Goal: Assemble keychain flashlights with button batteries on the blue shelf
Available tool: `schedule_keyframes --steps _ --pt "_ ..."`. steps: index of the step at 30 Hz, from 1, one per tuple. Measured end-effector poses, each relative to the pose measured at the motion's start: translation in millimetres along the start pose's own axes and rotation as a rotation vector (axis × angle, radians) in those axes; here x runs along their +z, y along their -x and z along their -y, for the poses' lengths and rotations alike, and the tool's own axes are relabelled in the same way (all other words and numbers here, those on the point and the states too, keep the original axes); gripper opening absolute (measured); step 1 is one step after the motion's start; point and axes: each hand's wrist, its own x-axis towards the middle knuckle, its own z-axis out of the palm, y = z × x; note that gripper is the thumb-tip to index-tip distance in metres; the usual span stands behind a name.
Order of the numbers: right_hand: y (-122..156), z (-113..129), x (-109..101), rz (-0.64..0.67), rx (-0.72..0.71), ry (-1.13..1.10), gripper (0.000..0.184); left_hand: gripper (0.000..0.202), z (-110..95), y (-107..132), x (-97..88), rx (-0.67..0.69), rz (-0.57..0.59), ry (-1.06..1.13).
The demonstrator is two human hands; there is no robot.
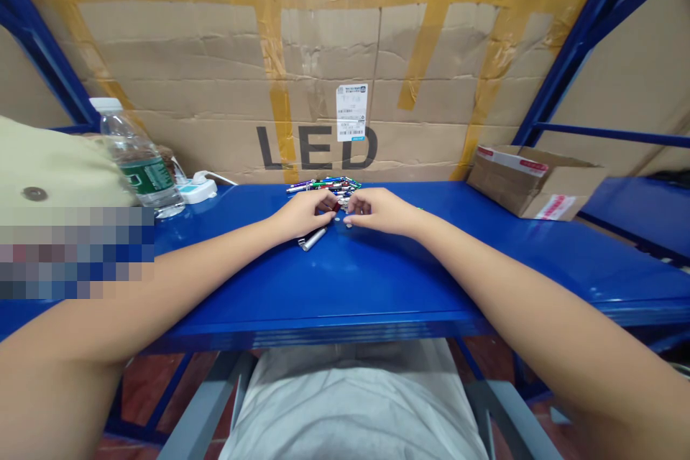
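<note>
- Notably, one pen pile [322, 186], mixed colours: lay on the blue table [377, 280], just beyond both hands.
- Left hand [308, 215], one: stood on the near side of the pile, fingers curled in about a dark red piece [337, 207]; whether they gripped it could not be told.
- Right hand [377, 210], one: faced the left across a narrow gap, near side of the pile; fingers bent, any hold indistinct.
- Dark red piece: sat at the pile's near edge, by the left fingertips, that hand the nearer; long axis too small to read.
- Silver tube [315, 239], one: lay nearer the person than the pile, just beside the left hand, long axis slanting, far end rightward.
- Bottle [145, 172], one: stood well left of the pile.
- Cardboard box [501, 183], one: sat well right of the pile.
</note>
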Motion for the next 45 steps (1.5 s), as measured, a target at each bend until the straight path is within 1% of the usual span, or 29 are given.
schedule_keyframes --steps 1,3,5,8,11,13,15,17,20,23,25,28,30,32,34,37,40,45 --pt "-0.4 -1.3 1.7 0.046 0.012 0.015 0.015 0.017 1.0 0.0 0.1 -0.006 -0.005 0.009" --pt "-1.8 -5.0 5.4 0.114 0.006 0.060 0.012 0.017 3.0 0.1 0.5 -0.019 -0.015 0.030" --pt "-4.0 -9.6 8.8 0.139 -0.010 0.092 0.009 0.017 4.6 0.2 1.0 -0.022 -0.022 0.041" --pt "-7.7 -16.5 12.0 0.118 -0.015 0.161 0.015 0.016 5.2 0.2 1.4 -0.025 -0.023 0.045" --pt "-9.7 -21.5 12.3 0.079 0.048 0.300 0.017 0.016 4.0 0.1 1.0 -0.040 -0.021 0.044" --pt "-9.1 -22.0 11.3 0.052 0.093 0.384 0.016 0.016 3.0 0.1 0.4 -0.049 -0.023 0.049" --pt "-7.7 -18.6 10.4 0.019 0.102 0.415 0.015 0.016 2.4 0.2 -0.3 -0.059 -0.027 0.055" --pt "-6.2 -11.0 10.5 -0.016 0.054 0.385 0.015 0.015 2.3 0.3 -0.9 -0.064 -0.030 0.051" --pt "-5.3 4.0 13.6 -0.034 -0.125 0.299 0.014 0.016 2.7 -0.1 -2.0 -0.069 -0.037 0.057" --pt "-5.6 14.9 18.4 -0.043 -0.302 0.237 0.017 0.020 1.7 -1.4 -5.6 -0.114 -0.076 0.103" --pt "-6.2 18.4 20.8 -0.049 -0.355 0.214 0.019 0.021 -0.3 -2.2 -10.3 -0.157 -0.126 0.107" --pt "-7.0 23.8 23.5 -0.033 -0.377 0.188 0.023 0.021 -3.4 -2.5 -18.2 -0.209 -0.205 0.057" --pt "-6.6 31.5 26.3 -0.011 -0.378 0.164 0.027 0.020 -3.9 -2.2 -21.6 -0.229 -0.225 0.035" --pt "-4.8 42.1 30.2 0.030 -0.382 0.145 0.031 0.020 -2.7 -1.8 -22.3 -0.240 -0.217 0.044" --pt "-1.8 52.8 34.3 0.103 -0.397 0.150 0.033 0.020 -1.0 -1.6 -21.1 -0.240 -0.204 0.065" --pt "1.8 62.0 38.2 0.189 -0.393 0.172 0.035 0.021 0.9 -1.5 -18.2 -0.216 -0.189 0.096" --pt "1.3 60.4 39.3 0.180 -0.387 0.170 0.032 0.021 1.3 -1.5 -16.7 -0.181 -0.177 0.128" --pt "-2.5 51.3 40.1 0.123 -0.452 0.183 0.026 0.021 2.3 -1.3 -16.4 -0.167 -0.148 0.135"
